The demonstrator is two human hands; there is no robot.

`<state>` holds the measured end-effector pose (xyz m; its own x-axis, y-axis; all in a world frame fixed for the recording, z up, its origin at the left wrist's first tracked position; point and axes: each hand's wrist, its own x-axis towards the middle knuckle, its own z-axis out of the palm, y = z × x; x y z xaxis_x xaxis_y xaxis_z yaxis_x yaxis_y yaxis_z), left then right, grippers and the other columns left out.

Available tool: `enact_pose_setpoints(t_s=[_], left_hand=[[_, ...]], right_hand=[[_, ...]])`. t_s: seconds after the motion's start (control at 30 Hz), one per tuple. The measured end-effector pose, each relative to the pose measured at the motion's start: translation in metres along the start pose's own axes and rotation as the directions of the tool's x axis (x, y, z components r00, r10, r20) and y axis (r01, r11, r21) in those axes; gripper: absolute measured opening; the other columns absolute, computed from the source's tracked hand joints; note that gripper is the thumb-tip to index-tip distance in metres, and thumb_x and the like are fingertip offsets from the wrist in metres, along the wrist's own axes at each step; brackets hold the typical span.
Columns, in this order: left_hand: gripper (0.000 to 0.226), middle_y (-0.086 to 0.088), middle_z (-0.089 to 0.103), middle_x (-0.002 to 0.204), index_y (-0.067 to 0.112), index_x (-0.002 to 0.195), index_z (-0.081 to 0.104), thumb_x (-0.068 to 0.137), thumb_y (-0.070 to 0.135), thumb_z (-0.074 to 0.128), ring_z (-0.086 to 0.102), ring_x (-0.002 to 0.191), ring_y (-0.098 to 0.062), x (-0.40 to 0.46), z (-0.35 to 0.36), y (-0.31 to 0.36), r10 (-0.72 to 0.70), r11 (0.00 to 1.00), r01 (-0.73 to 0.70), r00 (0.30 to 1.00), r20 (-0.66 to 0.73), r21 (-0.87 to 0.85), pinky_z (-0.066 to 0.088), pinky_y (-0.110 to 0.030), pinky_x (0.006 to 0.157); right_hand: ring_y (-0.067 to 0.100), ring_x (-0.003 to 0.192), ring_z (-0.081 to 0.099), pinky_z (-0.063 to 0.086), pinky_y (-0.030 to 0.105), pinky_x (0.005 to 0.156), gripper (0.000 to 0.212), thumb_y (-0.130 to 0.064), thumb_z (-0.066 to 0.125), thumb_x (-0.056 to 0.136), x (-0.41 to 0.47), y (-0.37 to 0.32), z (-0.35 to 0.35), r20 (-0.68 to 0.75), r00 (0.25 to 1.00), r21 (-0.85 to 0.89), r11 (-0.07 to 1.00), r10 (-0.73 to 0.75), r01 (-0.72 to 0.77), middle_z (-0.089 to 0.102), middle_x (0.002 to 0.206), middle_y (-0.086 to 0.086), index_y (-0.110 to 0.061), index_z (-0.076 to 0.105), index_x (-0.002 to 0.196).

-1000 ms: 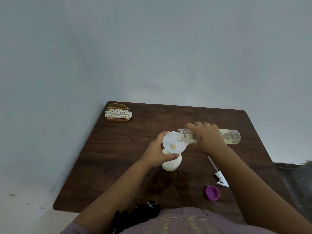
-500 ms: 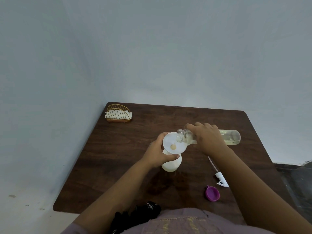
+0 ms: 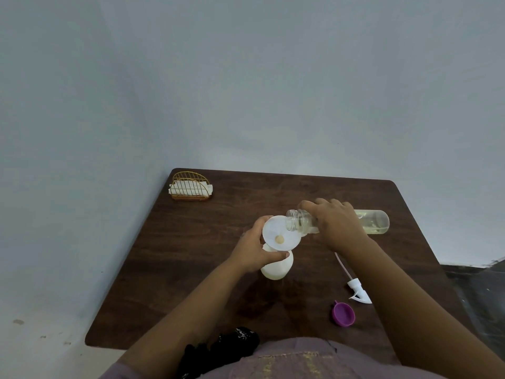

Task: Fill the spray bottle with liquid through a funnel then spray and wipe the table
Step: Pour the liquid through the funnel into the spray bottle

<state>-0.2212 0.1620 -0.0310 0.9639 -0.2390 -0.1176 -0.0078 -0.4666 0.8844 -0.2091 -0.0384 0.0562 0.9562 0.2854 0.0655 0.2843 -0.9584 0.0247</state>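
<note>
Head view, taken left to right with the white spray bottle (image 3: 276, 265) as landmark: a wire napkin holder (image 3: 190, 186) sits well off to its far left on the dark surface (image 3: 191, 269), likely kept for wiping. At the bottle, the left hand (image 3: 255, 248) has its grip curled round the neck under the white funnel (image 3: 281, 235), apparently to steady both, while just right the right hand (image 3: 337, 227) wraps its grip round a clear bottle (image 3: 377, 221) tipped nearly flat, its mouth over the funnel's rim so the yellowish liquid can run in. Nearer and to the right lie the spray head (image 3: 358, 292) and a purple cap (image 3: 343, 314), apparently set aside for now.
</note>
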Motion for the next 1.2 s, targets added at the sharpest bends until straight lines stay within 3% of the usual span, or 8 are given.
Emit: enact_pose_setpoints(t_s=[1.2], left_hand=[[0.083, 0.015, 0.054, 0.13, 0.035, 0.138, 0.04, 0.071, 0.029, 0.087, 0.053, 0.119, -0.011, -0.0012, -0.0002, -0.0014, 0.016, 1.0, -0.016, 1.0, -0.021, -0.013, 0.053, -0.039, 0.096]], right_hand=[[0.021, 0.099, 0.056, 0.04, 0.034, 0.088, 0.051, -0.031, 0.066, 0.084, 0.0018, -0.0013, 0.0029, -0.004, 1.0, -0.022, 1.0, -0.008, 0.008, 0.058, 0.109, -0.005, -0.035, 0.044, 0.13]])
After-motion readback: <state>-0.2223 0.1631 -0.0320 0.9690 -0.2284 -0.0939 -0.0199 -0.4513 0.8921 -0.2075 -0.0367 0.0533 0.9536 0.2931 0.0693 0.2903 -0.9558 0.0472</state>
